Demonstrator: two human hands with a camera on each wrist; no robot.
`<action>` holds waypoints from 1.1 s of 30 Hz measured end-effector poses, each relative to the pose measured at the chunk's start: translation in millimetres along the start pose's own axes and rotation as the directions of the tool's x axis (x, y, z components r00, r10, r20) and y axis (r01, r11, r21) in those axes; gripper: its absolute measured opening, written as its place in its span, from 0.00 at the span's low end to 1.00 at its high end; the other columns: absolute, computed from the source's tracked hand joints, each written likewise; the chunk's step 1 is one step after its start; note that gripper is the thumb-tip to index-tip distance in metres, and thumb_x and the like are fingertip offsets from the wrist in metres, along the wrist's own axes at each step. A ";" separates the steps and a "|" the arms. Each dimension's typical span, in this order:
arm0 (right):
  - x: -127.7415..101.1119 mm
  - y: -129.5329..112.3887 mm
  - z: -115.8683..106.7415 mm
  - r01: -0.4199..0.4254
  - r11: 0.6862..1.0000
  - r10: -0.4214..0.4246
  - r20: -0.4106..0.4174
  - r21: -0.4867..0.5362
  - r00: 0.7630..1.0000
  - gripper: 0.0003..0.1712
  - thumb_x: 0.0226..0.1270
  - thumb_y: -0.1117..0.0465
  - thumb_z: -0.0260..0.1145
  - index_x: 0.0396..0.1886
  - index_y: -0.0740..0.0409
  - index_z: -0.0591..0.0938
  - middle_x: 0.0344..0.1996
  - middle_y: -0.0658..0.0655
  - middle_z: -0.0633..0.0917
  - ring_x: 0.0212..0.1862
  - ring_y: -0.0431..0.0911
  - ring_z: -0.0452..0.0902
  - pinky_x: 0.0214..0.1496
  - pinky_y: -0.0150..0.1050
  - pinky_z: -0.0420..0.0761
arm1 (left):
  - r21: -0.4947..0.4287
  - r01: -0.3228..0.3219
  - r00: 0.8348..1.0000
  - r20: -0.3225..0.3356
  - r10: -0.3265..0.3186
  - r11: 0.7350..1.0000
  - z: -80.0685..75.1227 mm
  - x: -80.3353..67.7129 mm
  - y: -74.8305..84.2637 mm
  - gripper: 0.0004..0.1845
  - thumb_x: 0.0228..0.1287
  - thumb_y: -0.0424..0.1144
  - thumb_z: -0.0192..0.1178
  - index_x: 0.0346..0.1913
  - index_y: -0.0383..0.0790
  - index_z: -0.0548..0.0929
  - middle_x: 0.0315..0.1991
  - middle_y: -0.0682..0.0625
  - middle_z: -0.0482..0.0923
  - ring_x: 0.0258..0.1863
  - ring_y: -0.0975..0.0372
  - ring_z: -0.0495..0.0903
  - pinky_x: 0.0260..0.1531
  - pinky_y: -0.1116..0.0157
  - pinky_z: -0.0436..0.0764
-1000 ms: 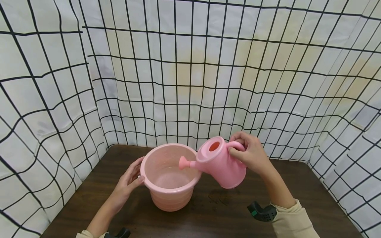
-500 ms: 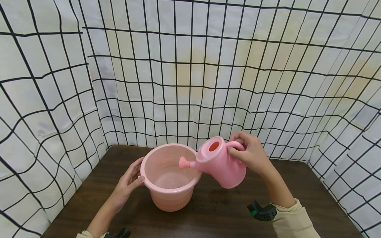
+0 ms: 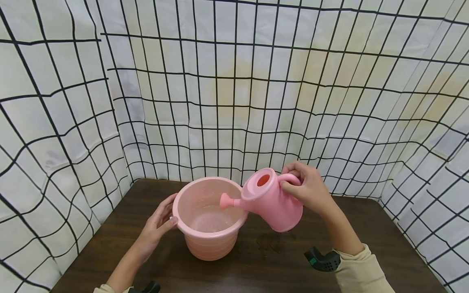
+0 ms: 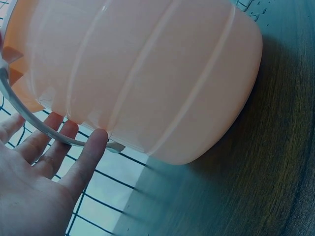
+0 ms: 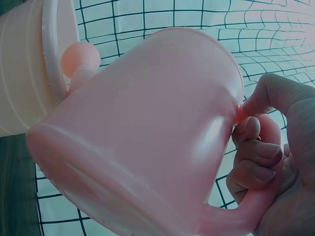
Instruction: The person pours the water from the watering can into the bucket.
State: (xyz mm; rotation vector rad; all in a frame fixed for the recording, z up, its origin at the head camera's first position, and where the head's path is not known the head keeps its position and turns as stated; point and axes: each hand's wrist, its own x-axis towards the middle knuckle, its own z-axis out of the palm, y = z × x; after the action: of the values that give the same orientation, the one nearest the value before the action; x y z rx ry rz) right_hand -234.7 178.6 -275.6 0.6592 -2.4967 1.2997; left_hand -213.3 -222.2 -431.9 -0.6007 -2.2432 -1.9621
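A pink bucket (image 3: 210, 244) stands upright on the dark wooden table, and shallow clear water appears to lie at its bottom. My left hand (image 3: 157, 224) rests against its left side, thumb at the rim; in the left wrist view, extended fingers (image 4: 83, 167) touch the outer wall beside the pale bucket handle (image 4: 37, 120). With curled fingers, my right hand (image 3: 307, 189) grips the handle of a pink watering can (image 3: 275, 205). The can is held tilted to the left off the table, its round spout head (image 3: 226, 201) over the bucket's opening. Any stream from it is too faint to make out.
Wet marks (image 3: 271, 242) show on the table (image 3: 256, 272) below the can. White sheeting with a black grid (image 3: 234, 93) encloses the table at the back and both sides. A dark device (image 3: 322, 260) sits on my right wrist.
Both hands, the bucket and the tilted watering can keep their places. Only the faint glints inside the bucket differ slightly.
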 end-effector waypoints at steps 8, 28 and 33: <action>0.8 -1.1 0.0 0.015 1.000 -0.015 0.006 0.007 1.000 0.08 0.57 0.63 0.66 0.36 0.58 0.78 0.22 0.56 0.80 0.25 0.43 0.73 0.25 0.36 0.79 | -0.010 -0.010 1.000 -0.003 0.010 1.000 -0.2 0.2 0.9 0.31 0.72 0.31 0.47 0.75 0.44 0.55 0.66 0.57 0.67 0.61 0.71 0.71 0.49 0.72 0.79; 3.1 -4.2 -1.6 0.007 1.000 -0.007 0.011 0.001 1.000 0.08 0.57 0.63 0.67 0.35 0.57 0.78 0.22 0.56 0.80 0.25 0.43 0.72 0.25 0.35 0.77 | -0.014 -0.021 1.000 0.005 0.021 1.000 -0.3 1.1 2.1 0.31 0.72 0.31 0.47 0.75 0.45 0.55 0.67 0.52 0.66 0.61 0.69 0.72 0.50 0.71 0.79; 3.0 -4.0 -0.7 0.010 1.000 -0.009 0.011 -0.018 1.000 0.09 0.56 0.63 0.67 0.36 0.58 0.78 0.22 0.56 0.80 0.26 0.44 0.73 0.25 0.35 0.79 | -0.019 -0.018 1.000 0.002 0.018 1.000 1.2 -0.3 3.1 0.31 0.72 0.31 0.47 0.75 0.44 0.55 0.67 0.51 0.66 0.60 0.70 0.72 0.49 0.71 0.79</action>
State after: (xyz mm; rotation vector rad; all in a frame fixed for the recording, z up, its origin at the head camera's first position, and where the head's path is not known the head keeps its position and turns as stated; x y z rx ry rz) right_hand -235.3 176.3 -271.1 0.6749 -2.5077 1.2726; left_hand -211.7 -220.8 -429.2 -0.6235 -2.2152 -1.9769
